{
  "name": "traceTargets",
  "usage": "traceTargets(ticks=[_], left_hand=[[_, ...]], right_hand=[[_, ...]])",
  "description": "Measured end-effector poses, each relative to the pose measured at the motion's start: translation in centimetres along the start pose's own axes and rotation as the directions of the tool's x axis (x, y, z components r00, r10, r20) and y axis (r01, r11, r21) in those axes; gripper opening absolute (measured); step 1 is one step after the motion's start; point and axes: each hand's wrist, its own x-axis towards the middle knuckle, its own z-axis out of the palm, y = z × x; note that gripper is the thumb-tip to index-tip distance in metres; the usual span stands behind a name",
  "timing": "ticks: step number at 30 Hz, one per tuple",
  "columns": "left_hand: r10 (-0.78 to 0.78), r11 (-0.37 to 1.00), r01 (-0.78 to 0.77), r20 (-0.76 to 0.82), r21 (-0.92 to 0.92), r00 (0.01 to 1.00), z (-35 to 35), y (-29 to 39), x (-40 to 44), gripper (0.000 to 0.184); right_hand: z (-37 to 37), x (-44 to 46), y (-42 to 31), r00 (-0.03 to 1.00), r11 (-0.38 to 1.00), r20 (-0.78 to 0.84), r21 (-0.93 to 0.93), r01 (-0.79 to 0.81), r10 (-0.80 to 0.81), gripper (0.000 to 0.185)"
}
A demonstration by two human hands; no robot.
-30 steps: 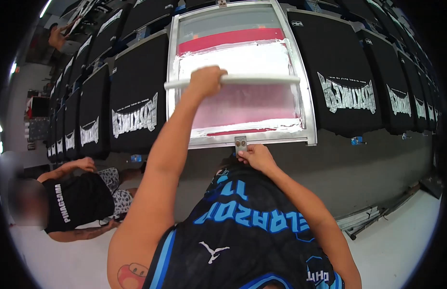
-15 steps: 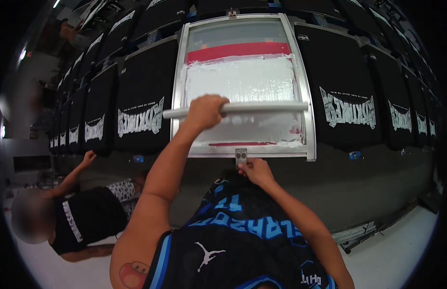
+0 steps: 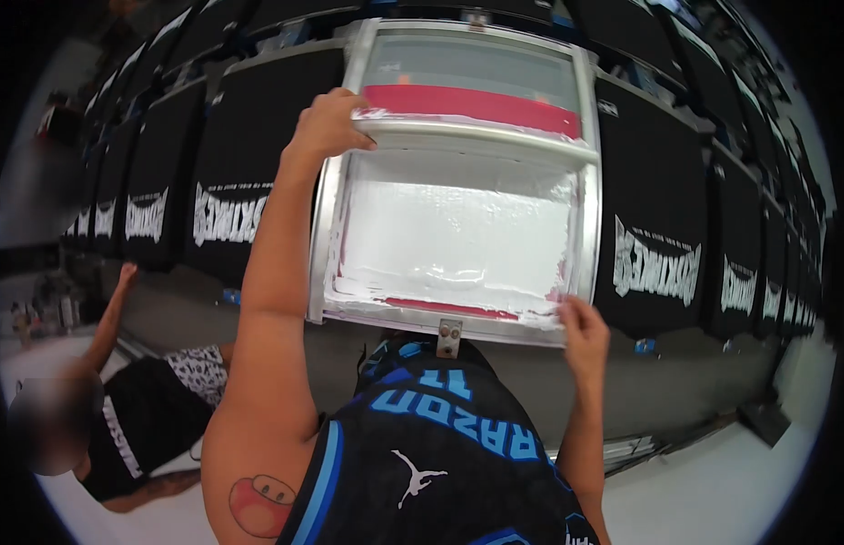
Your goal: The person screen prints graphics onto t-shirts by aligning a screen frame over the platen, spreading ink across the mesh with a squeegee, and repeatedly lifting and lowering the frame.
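Note:
A screen-printing frame (image 3: pixel 320 263) with metal sides lies before me, white ink (image 3: pixel 449 232) spread over its mesh and a red strip (image 3: pixel 476 104) beyond. Across its upper part rests a pale squeegee (image 3: pixel 476 136). My left hand (image 3: pixel 331 125) is closed around the squeegee's left end, beside the frame's left side. At the lower right corner, my right hand (image 3: pixel 585 334) has its fingers curled over the frame's edge. A metal clamp (image 3: pixel 449 338) sits at the middle of the near edge, with neither hand on it.
Black shirts with white lettering lie on boards to the left (image 3: pixel 227 163) and right (image 3: pixel 654 209), in rows. Another person (image 3: pixel 158 409) in a black top is at the lower left, one arm raised toward the boards. Dark metal pieces (image 3: pixel 663 445) lie on the floor at right.
The squeegee has moved away from me, up the screen, and my left hand has shifted to its left end. My right hand has left the clamp for the frame's lower right corner.

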Motion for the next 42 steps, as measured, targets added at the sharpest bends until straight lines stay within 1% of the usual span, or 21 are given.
traceTargets(ticks=[2, 4, 5, 6, 7, 8, 10, 12, 14, 16, 17, 18, 21, 24, 25, 27, 30, 32, 35, 39, 42], left_hand=[[-0.125, 0.989, 0.106, -0.194, -0.108, 0.973, 2.8, -5.1, -1.3, 0.066], [-0.287, 0.865, 0.180, -0.168, -0.469, 0.943, 5.7, -6.7, -2.4, 0.068], [-0.314, 0.816, 0.186, -0.150, -0.548, 0.937, 7.5, -7.0, -2.5, 0.077], [-0.437, 0.605, 0.263, -0.037, -0.751, 0.899, 10.4, -8.0, -1.7, 0.086], [-0.532, 0.386, 0.379, 0.133, -0.841, 0.836, 7.5, -5.6, -2.9, 0.094], [-0.476, 0.434, 0.297, 0.064, -0.850, 0.877, 8.8, -6.4, -2.3, 0.086], [-0.419, 0.453, 0.292, 0.088, -0.842, 0.904, 7.5, -6.1, -2.9, 0.066], [-0.439, 0.379, 0.401, 0.219, -0.834, 0.871, 7.6, -6.3, -2.8, 0.063], [-0.445, 0.343, 0.382, 0.209, -0.858, 0.871, 9.5, -7.0, -2.2, 0.062], [-0.446, 0.332, 0.337, 0.168, -0.881, 0.879, 9.7, -6.3, -2.1, 0.061], [-0.491, 0.316, 0.341, 0.155, -0.885, 0.857, 9.4, -6.0, -2.3, 0.060], [-0.534, 0.297, 0.353, 0.152, -0.887, 0.832, 9.1, -6.0, -2.6, 0.059], [-0.490, 0.302, 0.304, 0.126, -0.904, 0.863, 7.0, -5.4, -3.9, 0.073], [-0.554, 0.283, 0.311, 0.110, -0.907, 0.825, 4.5, 0.9, -5.6, 0.070], [-0.620, 0.270, 0.393, 0.153, -0.879, 0.770, 5.2, 2.4, -5.5, 0.072], [-0.592, 0.347, 0.354, 0.090, -0.869, 0.801, 5.3, 0.0, -6.8, 0.071], [-0.584, 0.328, 0.399, 0.148, -0.856, 0.798, 4.8, 1.8, -8.4, 0.067], [-0.519, 0.306, 0.389, 0.190, -0.869, 0.833, 6.2, 1.8, -7.7, 0.056], [-0.447, 0.337, 0.284, 0.113, -0.897, 0.887, 10.2, -0.2, -6.3, 0.046], [-0.376, 0.221, 0.284, 0.187, -0.933, 0.908, 12.3, -1.8, -6.5, 0.040], [-0.375, 0.273, 0.281, 0.167, -0.920, 0.912, 11.7, -0.9, -6.2, 0.032]], right_hand=[[-2.6, 2.7, 2.0, 0.952, 0.923, -0.247, -0.378, 0.076, -0.180, 0.039], [-5.3, 5.9, 8.3, 0.984, 0.899, -0.174, -0.425, -0.108, 0.036, 0.053], [-5.8, 6.8, 10.9, 0.967, 0.951, -0.132, -0.197, -0.240, 0.217, 0.059], [-5.4, 7.9, 12.0, 0.917, 0.918, -0.052, 0.021, -0.396, 0.396, 0.064], [-3.5, 6.9, 8.1, 0.924, 0.899, 0.082, 0.212, -0.383, 0.374, 0.073], [-3.3, 7.7, 10.0, 0.896, 0.822, 0.094, 0.365, -0.437, 0.434, 0.078], [-2.0, 7.2, 7.9, 0.887, 0.814, 0.085, 0.366, -0.452, 0.454, 0.079], [-1.4, 7.4, 7.6, 0.881, 0.823, 0.053, 0.333, -0.460, 0.471, 0.080], [-1.3, 6.9, 7.1, 0.873, 0.827, 0.007, 0.316, -0.465, 0.488, 0.080], [-0.6, 6.6, 6.3, 0.914, 0.937, -0.215, 0.140, -0.321, 0.345, 0.081], [-2.1, 7.5, 8.2, 0.913, 0.889, -0.084, 0.277, -0.364, 0.400, 0.081], [-1.3, 6.2, 4.4, 0.882, 0.868, -0.129, 0.287, -0.404, 0.453, 0.075], [-2.8, 5.3, 2.5, 0.889, 0.891, -0.148, 0.217, -0.398, 0.433, 0.075], [-6.6, 6.1, 6.3, 0.901, 0.887, -0.128, 0.278, -0.368, 0.414, 0.075], [-8.0, 7.0, 8.2, 0.913, 0.889, -0.092, 0.288, -0.357, 0.397, 0.074], [-4.7, 7.4, 9.0, 0.951, 0.859, -0.012, 0.432, -0.274, 0.309, 0.071], [-4.2, 7.5, 9.6, 0.950, 0.888, -0.061, 0.378, -0.261, 0.305, 0.066], [-4.3, 7.9, 10.9, 0.939, 0.866, -0.156, 0.455, -0.207, 0.306, 0.061], [-4.6, 6.4, 11.5, 0.900, 0.901, -0.257, 0.354, -0.253, 0.353, 0.058], [-3.8, 4.4, 10.2, 0.898, 0.908, -0.271, 0.336, -0.249, 0.347, 0.061], [-3.3, 4.4, 11.4, 0.887, 0.905, -0.288, 0.340, -0.257, 0.361, 0.063]])
